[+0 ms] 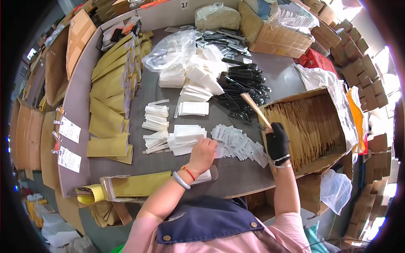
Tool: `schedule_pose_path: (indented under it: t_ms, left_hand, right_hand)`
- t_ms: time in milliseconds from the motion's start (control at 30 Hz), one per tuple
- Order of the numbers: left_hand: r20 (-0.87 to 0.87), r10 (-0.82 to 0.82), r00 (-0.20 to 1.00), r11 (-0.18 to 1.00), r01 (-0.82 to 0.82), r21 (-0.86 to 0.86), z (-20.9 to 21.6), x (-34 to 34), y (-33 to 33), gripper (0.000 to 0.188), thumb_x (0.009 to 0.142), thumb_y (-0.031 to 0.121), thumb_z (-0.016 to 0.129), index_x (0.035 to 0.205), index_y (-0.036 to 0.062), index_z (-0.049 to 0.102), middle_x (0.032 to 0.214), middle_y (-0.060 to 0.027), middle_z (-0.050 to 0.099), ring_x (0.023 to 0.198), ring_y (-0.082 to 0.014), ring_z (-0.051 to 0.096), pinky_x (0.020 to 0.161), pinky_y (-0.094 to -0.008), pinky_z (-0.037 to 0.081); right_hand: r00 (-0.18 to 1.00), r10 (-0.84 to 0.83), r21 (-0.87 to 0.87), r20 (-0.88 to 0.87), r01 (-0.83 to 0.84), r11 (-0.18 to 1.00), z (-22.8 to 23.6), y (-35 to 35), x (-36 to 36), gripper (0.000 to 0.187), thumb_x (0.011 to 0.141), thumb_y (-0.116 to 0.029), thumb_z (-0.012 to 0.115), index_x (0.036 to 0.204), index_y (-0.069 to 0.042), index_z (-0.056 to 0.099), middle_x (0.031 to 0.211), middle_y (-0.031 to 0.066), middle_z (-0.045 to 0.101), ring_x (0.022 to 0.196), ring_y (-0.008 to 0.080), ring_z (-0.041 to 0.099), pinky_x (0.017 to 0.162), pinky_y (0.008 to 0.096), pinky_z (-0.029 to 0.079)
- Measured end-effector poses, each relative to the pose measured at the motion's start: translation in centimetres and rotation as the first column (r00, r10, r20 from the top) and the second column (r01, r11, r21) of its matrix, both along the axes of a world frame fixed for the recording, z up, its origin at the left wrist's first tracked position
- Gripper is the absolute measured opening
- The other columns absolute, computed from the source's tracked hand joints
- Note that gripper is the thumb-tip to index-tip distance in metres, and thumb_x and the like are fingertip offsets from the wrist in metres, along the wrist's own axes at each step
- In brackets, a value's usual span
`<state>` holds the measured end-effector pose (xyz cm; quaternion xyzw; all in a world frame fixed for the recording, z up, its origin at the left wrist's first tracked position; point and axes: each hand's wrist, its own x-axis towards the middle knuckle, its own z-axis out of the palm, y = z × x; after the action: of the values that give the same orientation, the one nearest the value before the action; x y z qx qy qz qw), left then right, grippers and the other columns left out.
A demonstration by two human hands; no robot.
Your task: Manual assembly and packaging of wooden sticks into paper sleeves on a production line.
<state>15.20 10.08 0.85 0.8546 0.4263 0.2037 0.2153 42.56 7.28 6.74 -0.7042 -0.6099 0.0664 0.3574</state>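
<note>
My bare left hand (202, 153) is closed, its fingertips by the left end of a spread of small printed white packets (239, 142). What lies in its fingers, if anything, is hidden. Just beyond it is a stack of folded white napkins (187, 135). My right hand (276, 142), in a black fingerless glove, grips a narrow kraft-paper sleeve (255, 109), seen nearly edge-on and slanting up to the left. Beside that hand stands an open carton (304, 168), packed with upright kraft sleeves (306, 126).
Black wrapped utensils (242, 90) lie heaped mid-table, next to white napkins (202, 76) and a clear plastic bag (171, 50). Thin white packets (156, 118) are stacked left of centre. Yellow-brown padded envelopes (109, 114) line the left side. A large carton (280, 38) stands at the back right.
</note>
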Motion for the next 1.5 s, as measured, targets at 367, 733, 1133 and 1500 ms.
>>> schedule_pose_path:
  t_ms: [367, 733, 1133, 1500]
  left_hand:
    - [0.062, 0.152, 0.986, 0.987, -0.154, 0.034, 2.2, -10.4, -8.3, 0.025, 0.07, 0.013, 0.076, 0.093, 0.0074, 0.068, 0.096, -0.0026, 0.063, 0.083, -0.0255, 0.053, 0.074, -0.0374, 0.047]
    - [-0.004, 0.01, 1.0, 0.999, -0.01, 0.044, 2.8, -14.9, -10.6, 0.052, 0.068, 0.021, 0.079, 0.116, 0.0083, 0.064, 0.122, -0.0041, 0.057, 0.107, -0.0298, 0.05, 0.093, -0.0427, 0.042]
    - [-0.001, 0.067, 0.998, 0.995, -0.066, -0.072, 1.6, -12.0, -8.6, 0.071, 0.06, 0.025, 0.084, 0.123, 0.003, 0.058, 0.124, -0.0098, 0.053, 0.112, -0.0321, 0.047, 0.098, -0.0441, 0.039]
    - [-0.042, 0.01, 0.999, 1.0, -0.009, 0.015, 1.2, -11.5, -7.0, 0.05, 0.072, 0.021, 0.071, 0.12, 0.0096, 0.062, 0.113, -0.0086, 0.055, 0.102, -0.0288, 0.05, 0.09, -0.0416, 0.042]
  right_hand:
    - [0.592, -0.124, -0.397, -0.796, -0.356, 0.846, -1.4, -5.4, -6.8, 0.012, 0.092, -0.011, 0.06, 0.096, 0.0, 0.064, 0.075, -0.0039, 0.056, 0.07, 0.0059, 0.051, 0.063, 0.0227, 0.041]
    - [0.879, 0.477, -0.348, 0.01, -0.444, 0.826, -3.5, -6.5, -11.9, 0.03, 0.08, -0.025, 0.071, 0.109, -0.021, 0.068, 0.075, 0.0073, 0.058, 0.071, 0.027, 0.06, 0.06, 0.0404, 0.049]
    - [0.657, 0.752, -0.3, -0.053, -0.729, 0.615, -5.2, -5.7, -16.6, 0.021, 0.081, -0.015, 0.065, 0.102, -0.012, 0.068, 0.093, 0.0114, 0.064, 0.087, 0.03, 0.062, 0.069, 0.0422, 0.052]
    - [0.668, 0.411, -0.269, -0.62, -0.673, 0.689, -4.2, -6.1, -19.0, 0.042, 0.075, -0.024, 0.073, 0.111, -0.006, 0.06, 0.104, 0.0152, 0.061, 0.098, 0.0356, 0.059, 0.084, 0.0451, 0.046]
